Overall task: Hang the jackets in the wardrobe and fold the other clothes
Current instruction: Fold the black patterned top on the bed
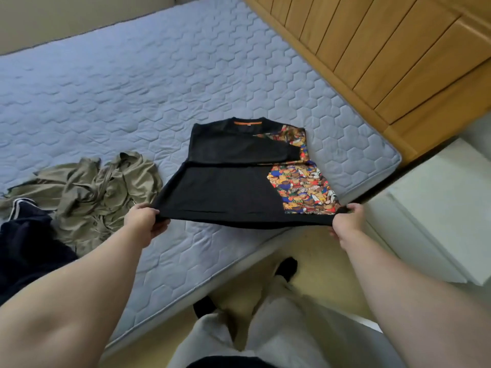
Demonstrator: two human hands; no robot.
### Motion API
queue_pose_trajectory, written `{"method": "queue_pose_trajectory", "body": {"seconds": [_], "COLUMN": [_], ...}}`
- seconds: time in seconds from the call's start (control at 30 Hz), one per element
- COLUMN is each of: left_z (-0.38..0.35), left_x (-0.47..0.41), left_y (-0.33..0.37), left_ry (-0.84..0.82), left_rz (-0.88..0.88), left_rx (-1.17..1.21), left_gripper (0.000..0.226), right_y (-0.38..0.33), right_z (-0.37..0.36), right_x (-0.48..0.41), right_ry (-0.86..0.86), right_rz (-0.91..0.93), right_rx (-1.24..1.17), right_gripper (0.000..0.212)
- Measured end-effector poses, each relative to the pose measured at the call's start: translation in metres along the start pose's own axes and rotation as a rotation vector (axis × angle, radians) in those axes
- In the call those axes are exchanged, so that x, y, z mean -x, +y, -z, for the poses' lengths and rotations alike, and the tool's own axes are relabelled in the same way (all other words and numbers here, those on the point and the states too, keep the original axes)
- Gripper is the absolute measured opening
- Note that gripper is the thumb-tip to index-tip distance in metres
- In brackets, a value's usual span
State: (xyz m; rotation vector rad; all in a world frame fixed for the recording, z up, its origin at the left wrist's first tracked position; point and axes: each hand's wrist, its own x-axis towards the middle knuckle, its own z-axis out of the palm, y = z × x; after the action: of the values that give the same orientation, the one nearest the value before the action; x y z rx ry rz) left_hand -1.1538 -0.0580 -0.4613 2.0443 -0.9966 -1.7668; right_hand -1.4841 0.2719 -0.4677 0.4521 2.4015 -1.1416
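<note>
Bedroom in a home, judged so from the furnishings. A mattress (132,88) in grey-blue quilting, stitched in hexagons, is seen filling most of the view. Wooden panelling (385,49) of upright boards is set along its right side. A white cabinet (438,208) is placed near the mattress corner. Household clothing is spread on the quilting: a black top (225,192), a crumpled olive garment (106,187), a dark navy garment (26,235). A yellowish floor (313,251) is noted below the mattress edge.

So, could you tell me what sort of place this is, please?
Probably a bedroom: a quilted mattress with a black shirt being folded on it, wooden panelling alongside, and a white cabinet by the bed.
</note>
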Motion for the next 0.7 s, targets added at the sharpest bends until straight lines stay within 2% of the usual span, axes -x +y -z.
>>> {"method": "queue_pose_trajectory", "body": {"seconds": [0.07,0.2,0.3,0.4,0.5,0.57,0.7], "left_z": [0.015,0.04,0.054,0.062,0.072,0.077,0.088], "left_x": [0.018,0.05,0.073,0.085,0.093,0.1,0.107], "left_y": [0.008,0.012,0.008,0.001,-0.012,-0.017,-0.017], "left_ry": [-0.035,-0.138,-0.155,-0.141,-0.146,-0.137,-0.078], "left_rz": [-0.018,-0.057,-0.064,-0.049,-0.014,-0.001,0.034], "left_rx": [0.002,-0.053,-0.094,-0.059,-0.036,-0.026,-0.052], "left_gripper": [0.055,0.044,0.04,0.031,0.021,0.014,0.022], "right_y": [-0.001,-0.007,-0.017,-0.022,-0.02,-0.017,-0.014], "right_z": [0.012,0.032,0.046,0.06,0.069,0.073,0.08], "right_x": [0.013,0.03,0.038,0.041,0.05,0.055,0.063], "right_ry": [-0.021,-0.049,-0.042,-0.007,0.01,0.041,0.074], "right_rz": [0.069,0.08,0.033,-0.043,-0.075,-0.074,-0.086], "right_rx": [0.091,0.087,0.056,0.055,0.011,0.022,0.038], "right_gripper": [0.035,0.037,0.018,0.03,0.027,0.032,0.038]}}
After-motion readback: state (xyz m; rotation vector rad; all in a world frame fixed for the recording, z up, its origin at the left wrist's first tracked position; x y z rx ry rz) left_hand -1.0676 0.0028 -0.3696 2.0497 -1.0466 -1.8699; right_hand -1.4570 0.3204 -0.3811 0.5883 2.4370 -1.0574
